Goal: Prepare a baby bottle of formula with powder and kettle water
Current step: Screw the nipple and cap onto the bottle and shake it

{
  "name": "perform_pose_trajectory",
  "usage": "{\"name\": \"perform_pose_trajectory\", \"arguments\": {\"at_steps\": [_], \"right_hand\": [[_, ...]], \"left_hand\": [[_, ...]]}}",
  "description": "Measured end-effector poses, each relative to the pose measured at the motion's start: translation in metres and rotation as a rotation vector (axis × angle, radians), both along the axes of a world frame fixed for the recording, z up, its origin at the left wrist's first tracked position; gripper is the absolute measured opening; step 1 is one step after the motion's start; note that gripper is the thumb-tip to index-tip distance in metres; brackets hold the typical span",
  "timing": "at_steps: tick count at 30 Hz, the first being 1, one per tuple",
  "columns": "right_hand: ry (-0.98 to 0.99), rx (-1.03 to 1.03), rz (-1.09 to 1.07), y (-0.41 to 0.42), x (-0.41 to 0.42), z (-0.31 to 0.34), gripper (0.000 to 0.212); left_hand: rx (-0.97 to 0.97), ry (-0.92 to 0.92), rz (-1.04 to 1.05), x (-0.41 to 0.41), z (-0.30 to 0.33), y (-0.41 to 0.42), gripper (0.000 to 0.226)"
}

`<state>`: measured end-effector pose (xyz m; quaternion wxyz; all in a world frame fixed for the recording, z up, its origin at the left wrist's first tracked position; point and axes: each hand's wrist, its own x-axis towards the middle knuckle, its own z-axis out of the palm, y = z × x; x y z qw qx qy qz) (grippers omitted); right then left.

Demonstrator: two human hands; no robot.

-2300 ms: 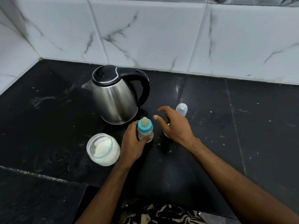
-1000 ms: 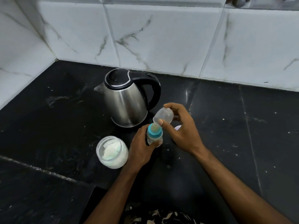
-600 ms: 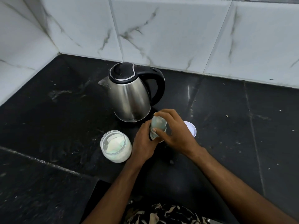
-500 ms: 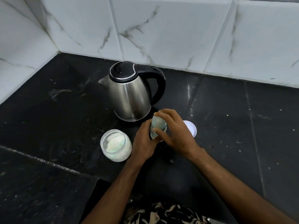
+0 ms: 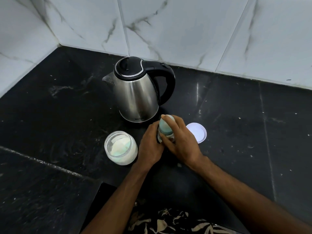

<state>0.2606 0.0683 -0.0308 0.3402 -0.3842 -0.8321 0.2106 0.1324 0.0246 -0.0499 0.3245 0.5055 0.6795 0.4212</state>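
Crowding the capped bottle [image 5: 166, 128], kettle [image 5: 137, 97] behind, jar [image 5: 120, 147] left, lid [image 5: 197, 135] right; both hands' [image 5: 151, 146] [image 5: 181, 143] grip closed around it.

The kettle [image 5: 137, 97] is brushed steel with a glossy black plastic lid and handle. The counter [image 5: 236, 115] is dark polished stone, speckled; the wall [image 5: 185, 31] glossy veined tile. The jar [image 5: 120, 147] looks like clear glass.

Even, soft overhead light, faint glare streaks on black counter [image 5: 236, 115], wide-angle bowing at edges
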Motion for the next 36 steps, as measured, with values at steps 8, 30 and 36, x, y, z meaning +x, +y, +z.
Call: {"name": "perform_pose_trajectory", "arguments": {"at_steps": [8, 30, 36], "right_hand": [[0.022, -0.034, 0.005, 0.000, -0.001, -0.006, 0.058], [0.695, -0.414, -0.130, 0.030, 0.046, 0.053, 0.069], [0.712, -0.637, -0.083, 0.002, 0.053, 0.053, 0.066]], "left_hand": [[0.018, 0.013, -0.005, -0.002, -0.004, 0.001, 0.051], [0.088, -0.067, 0.017, 0.002, -0.026, -0.027, 0.044], [0.139, 0.074, 0.036, 0.000, -0.039, -0.027, 0.035]]}}
